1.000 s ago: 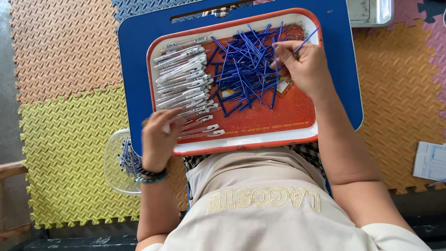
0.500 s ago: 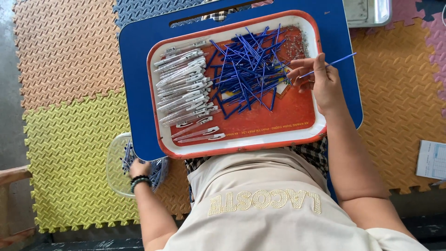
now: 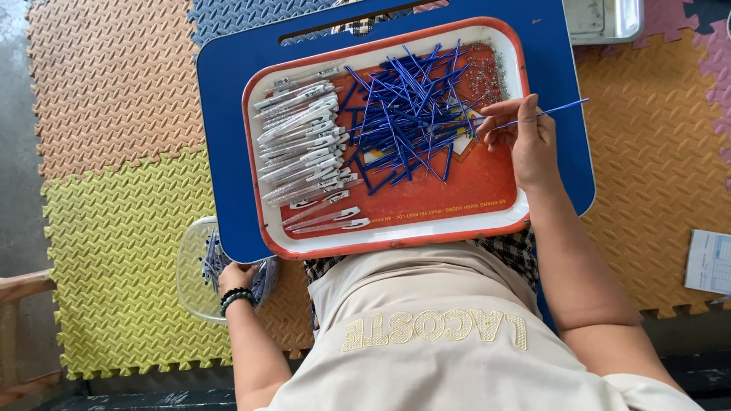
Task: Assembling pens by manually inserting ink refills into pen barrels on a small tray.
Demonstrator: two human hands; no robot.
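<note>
Head view: your right hand (image 3: pixel 525 137) is pinching one blue refill (image 3: pixel 544 113) between thumb and fingers, mid-length, with the tip sticking out past the tray (image 3: pixel 396 237) rim over the blue board (image 3: pixel 228 167). I'd judge the refill as very light, thin and a bit flexible, with smooth, slippery plastic, so you're gripping it right: near the middle, a light pinch, no bending. Squeezing hard is probably just bowing it.

Your left hand (image 3: pixel 237 275) is sitting down at the clear tub (image 3: pixel 194 266) beside your hip, fingers curled at the blue parts inside; can't tell whether it's actually gripping one.

Around you: the refill pile (image 3: pixel 407 114) is lying tangled in the tray's middle, just beside your right fingers, so single ones are likely snagging on neighbours when lifted. Clear barrels (image 3: pixel 304 144) are lying stacked in a row along the tray's left side, well apart from the right hand. A metal tray (image 3: pixel 609 19) is sitting off the board's far corner, and a paper sheet (image 3: pixel 708 262) is lying on the foam mats (image 3: pixel 114 91) to your right. Nothing is blocking either hand.
</note>
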